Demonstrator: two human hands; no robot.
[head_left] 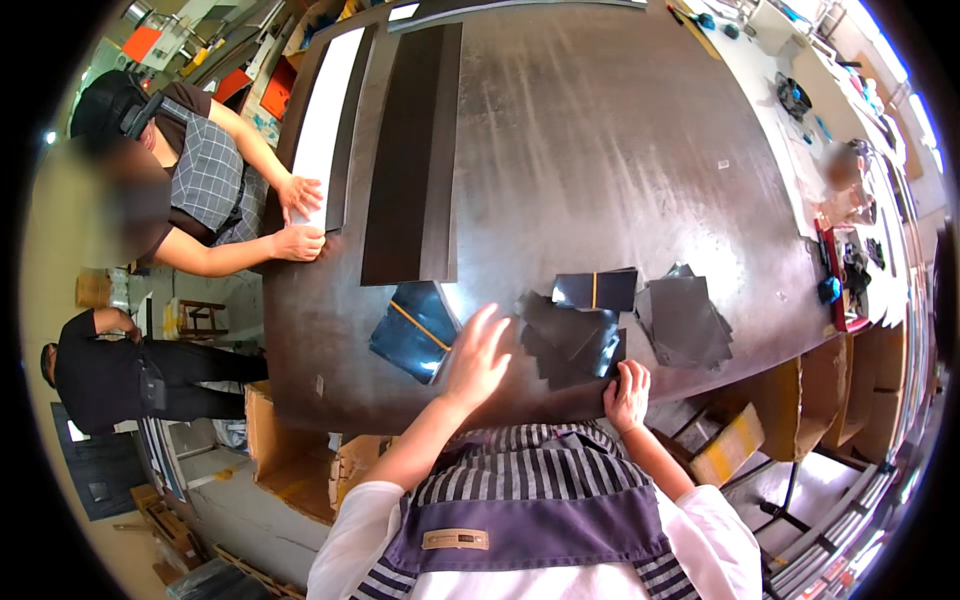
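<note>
My left hand (480,362) is open above the table near its front edge, fingers apart and slightly blurred. Just left of it lies a shiny dark stack of sheets (408,345) with a yellow band around it. My right hand (628,398) is at the table's front edge, its fingers curled by the corner of a loose pile of dark sheets (562,345); whatever they grip is hidden. On that pile's upper part rests a second banded stack (580,291). Another loose pile of dark sheets (688,322) lies to the right.
Long dark panels (408,150) lie on the big dark table (600,130). At the left edge a co-worker's hands (300,225) press on a long white strip (325,110). Another person (110,365) stands further left. Cardboard boxes (285,465) stand below the front edge.
</note>
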